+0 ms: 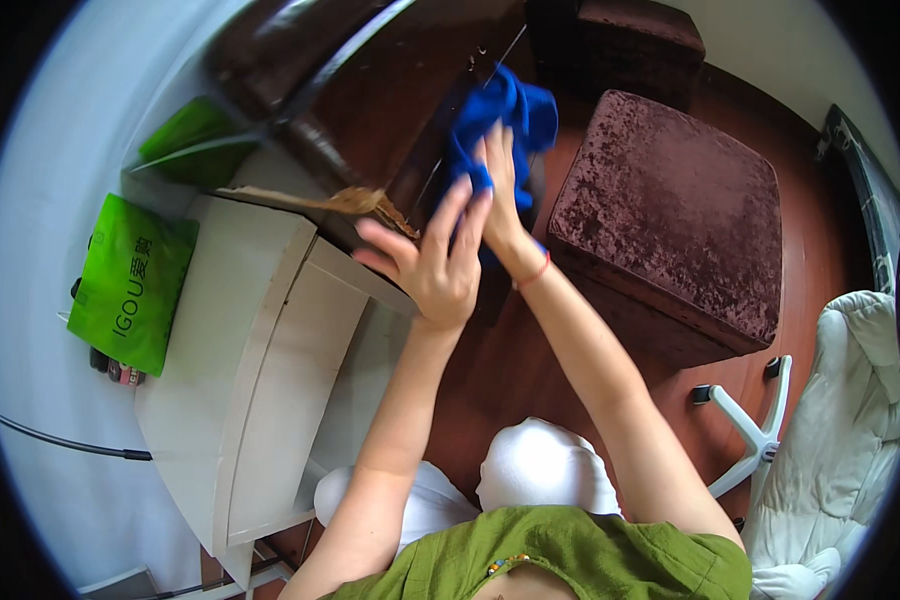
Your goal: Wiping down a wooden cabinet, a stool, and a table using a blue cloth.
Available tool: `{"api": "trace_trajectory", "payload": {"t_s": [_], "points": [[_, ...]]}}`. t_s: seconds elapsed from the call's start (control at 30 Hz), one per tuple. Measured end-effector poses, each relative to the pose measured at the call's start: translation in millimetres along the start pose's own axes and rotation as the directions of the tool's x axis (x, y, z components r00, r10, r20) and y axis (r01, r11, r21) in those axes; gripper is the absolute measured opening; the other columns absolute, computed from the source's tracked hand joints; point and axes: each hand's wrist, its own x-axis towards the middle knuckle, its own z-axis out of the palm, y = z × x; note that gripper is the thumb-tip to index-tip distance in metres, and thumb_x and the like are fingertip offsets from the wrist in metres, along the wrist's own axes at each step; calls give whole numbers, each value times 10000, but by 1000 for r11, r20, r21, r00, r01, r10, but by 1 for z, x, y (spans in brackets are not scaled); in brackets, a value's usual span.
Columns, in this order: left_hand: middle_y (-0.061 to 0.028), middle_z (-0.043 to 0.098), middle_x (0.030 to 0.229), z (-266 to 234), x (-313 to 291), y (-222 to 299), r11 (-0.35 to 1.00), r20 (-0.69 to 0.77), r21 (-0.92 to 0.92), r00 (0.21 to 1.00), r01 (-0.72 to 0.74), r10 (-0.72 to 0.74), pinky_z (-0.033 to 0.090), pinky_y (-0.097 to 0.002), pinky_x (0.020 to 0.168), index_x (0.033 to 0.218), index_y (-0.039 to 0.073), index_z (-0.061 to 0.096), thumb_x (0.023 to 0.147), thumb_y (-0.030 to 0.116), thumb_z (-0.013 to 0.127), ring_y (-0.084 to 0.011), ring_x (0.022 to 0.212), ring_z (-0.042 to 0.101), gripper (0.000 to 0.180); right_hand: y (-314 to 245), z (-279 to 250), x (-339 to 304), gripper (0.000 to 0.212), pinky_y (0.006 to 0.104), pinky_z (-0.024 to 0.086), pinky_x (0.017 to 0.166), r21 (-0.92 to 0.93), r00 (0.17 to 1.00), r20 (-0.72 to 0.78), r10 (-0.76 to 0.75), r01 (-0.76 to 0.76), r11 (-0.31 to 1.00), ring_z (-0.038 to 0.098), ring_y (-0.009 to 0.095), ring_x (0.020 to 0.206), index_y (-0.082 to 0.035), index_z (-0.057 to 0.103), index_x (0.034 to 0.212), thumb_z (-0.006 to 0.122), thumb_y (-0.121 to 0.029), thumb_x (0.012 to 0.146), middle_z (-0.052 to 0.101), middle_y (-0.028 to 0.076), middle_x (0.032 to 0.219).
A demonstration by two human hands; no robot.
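A bunched blue cloth (530, 115) lies against the edge of a glossy dark brown piece of furniture (395, 80). My right hand (505, 195), with a thin red band at its wrist, holds the cloth. Its fingers reach forward along the fabric, slightly blurred. Beside it, my left hand (435, 265) is open with fingers spread and holds nothing. Its fingertips overlap a fold of the cloth in the picture; whether they touch it I cannot tell. Below the left hand is a torn, peeling corner (370, 203) of the furniture.
A dark red velvet cube stool (670, 210) stands to the right, another stool (640, 40) behind it. On the left is a white cabinet (240, 280) with a green bag (130, 285). A white chair base (755, 430) and padded white chair (830, 420) are at the right.
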Motion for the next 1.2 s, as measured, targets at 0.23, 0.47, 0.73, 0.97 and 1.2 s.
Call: {"api": "trace_trajectory", "payload": {"t_s": [0.23, 0.47, 0.73, 0.97, 1.2], "points": [[-73, 668, 1352, -9, 99, 8, 906, 301, 333, 940, -262, 161, 91, -729, 1178, 1191, 187, 766, 911, 149, 645, -502, 1439, 387, 307, 104, 66, 114, 552, 509, 299, 1209, -317, 996, 9, 92, -84, 945, 361, 491, 1436, 67, 347, 1528, 468, -122, 1024, 286, 294, 1619], [-50, 584, 1469, 22, 33, 45, 790, 704, 287, 678, -542, 210, 83, -578, 1265, 1396, 45, 595, 973, 218, 531, -335, 1550, 244, 462, 167, 88, -77, 432, 484, 418, 1041, 72, 833, -50, 551, -548, 834, 499, 437, 1249, 29, 499, 1352, 534, -220, 1002, 426, 281, 1518], [-213, 664, 1217, -24, -98, 36, 757, 841, -111, 345, -644, 417, 100, -482, 1303, 1060, -67, 719, 853, 92, 599, -371, 1522, 307, 287, 7, -11, -238, 434, 473, 487, 927, 360, 610, 123, 783, -762, 538, 585, 387, 1123, 16, 522, 1279, 550, -321, 1006, 495, 283, 1449], [-129, 543, 876, -41, -53, 22, 947, 666, -144, 679, -289, 309, 266, -559, 1227, 1254, 92, 661, 845, 34, 620, -429, 1444, 430, 416, -16, 3, -248, 467, 456, 486, 939, 287, 530, 192, 826, -835, 469, 592, 362, 1121, 9, 517, 1297, 540, -360, 1012, 514, 264, 1435], [-122, 660, 1181, 23, -31, 59, 891, 673, -31, 649, -453, 354, 83, -570, 1269, 1274, 22, 679, 889, 101, 628, -318, 1541, 291, 397, 153, 21, -185, 500, 440, 485, 950, 140, 421, 243, 874, -907, 398, 600, 337, 1120, 3, 511, 1314, 529, -399, 1019, 534, 245, 1421]]}}
